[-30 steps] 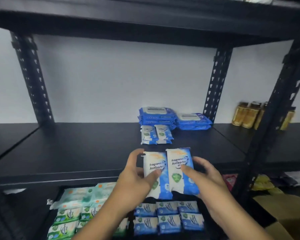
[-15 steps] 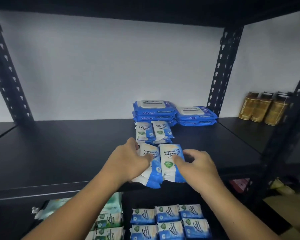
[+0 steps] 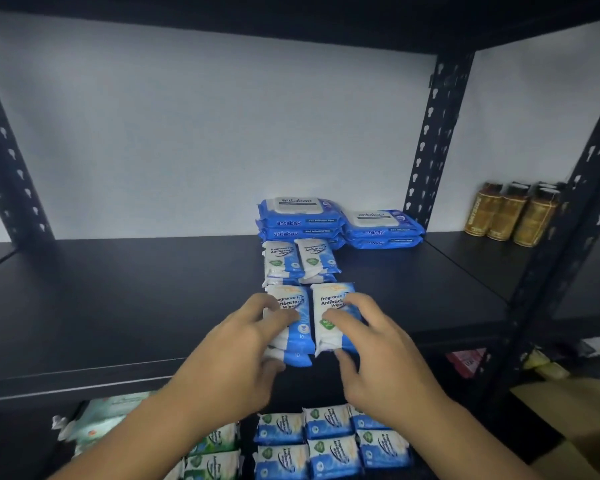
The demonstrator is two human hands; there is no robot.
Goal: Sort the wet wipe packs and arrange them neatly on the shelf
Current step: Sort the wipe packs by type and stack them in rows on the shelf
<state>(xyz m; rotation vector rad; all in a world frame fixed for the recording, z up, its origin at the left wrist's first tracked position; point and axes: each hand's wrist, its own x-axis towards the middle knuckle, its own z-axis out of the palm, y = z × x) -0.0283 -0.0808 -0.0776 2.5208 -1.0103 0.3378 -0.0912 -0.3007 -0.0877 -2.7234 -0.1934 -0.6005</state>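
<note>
Two small stacks of blue-and-white wipe packs lie side by side on the black shelf (image 3: pixel 125 306) near its front edge. My left hand (image 3: pixel 243 344) grips the left stack (image 3: pixel 297 332), fingers on top and thumb under its near end. My right hand (image 3: pixel 371 348) grips the right stack (image 3: pixel 329 306) the same way. Just behind them sit two more small packs (image 3: pixel 298 259). Farther back stand two piles of large blue packs (image 3: pixel 302 220), the second pile (image 3: pixel 383 228) lower and to the right.
On the lower level lie several small blue packs (image 3: pixel 329 441) and green ones (image 3: pixel 212 452). Gold bottles (image 3: pixel 513 213) stand on the neighbouring shelf at right. Black perforated posts (image 3: pixel 430 143) frame the bay. A cardboard box (image 3: pixel 575 420) sits at lower right.
Both hands carried the two stacks of small packs from in front of the shelf forward and down onto it, right behind the front edge.
</note>
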